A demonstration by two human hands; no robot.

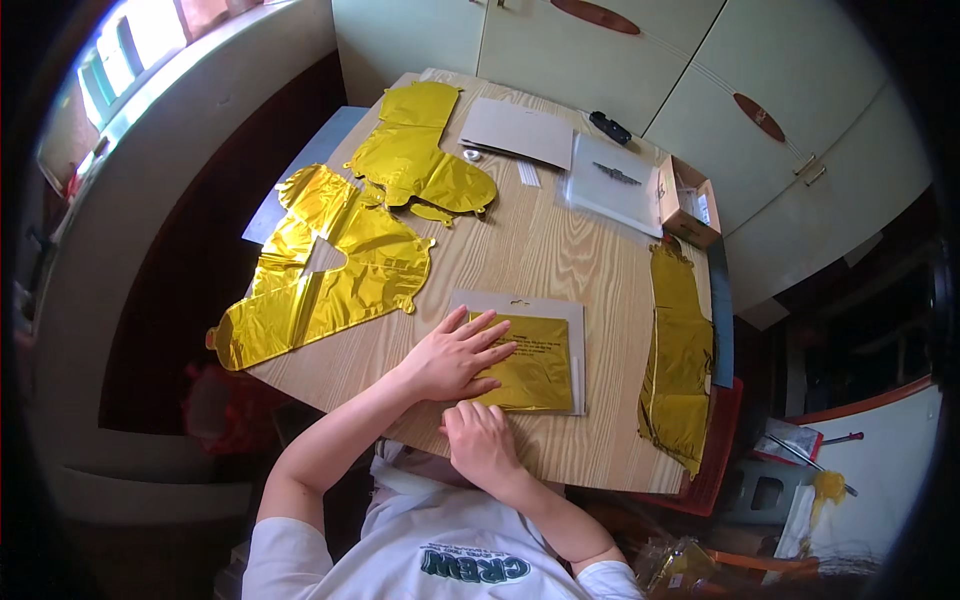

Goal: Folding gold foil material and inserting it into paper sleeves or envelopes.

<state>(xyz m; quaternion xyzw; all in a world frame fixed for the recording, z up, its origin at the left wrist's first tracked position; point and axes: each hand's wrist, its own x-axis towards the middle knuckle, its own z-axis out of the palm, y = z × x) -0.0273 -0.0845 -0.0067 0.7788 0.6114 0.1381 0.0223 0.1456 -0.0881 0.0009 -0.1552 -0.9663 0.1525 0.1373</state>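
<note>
A folded gold foil balloon (535, 365) with dark print lies on a grey card (577, 340) with a hang hole, at the near middle of the table. A thin white strip (575, 385) shows along the card's right side. My left hand (455, 358) lies flat over the left part of the folded foil, fingers spread. Just below it, my right hand (482, 440) is at the card's near left corner by the table edge. Its fingers are curled under, and anything inside them is hidden.
Flattened gold foil balloons lie at left (330, 275) and far left (415, 150); another gold foil piece (680, 350) is along the right edge. At the back are grey cards (515, 130), clear plastic bags (610, 190), a black object (610, 127) and a small open box (690, 205).
</note>
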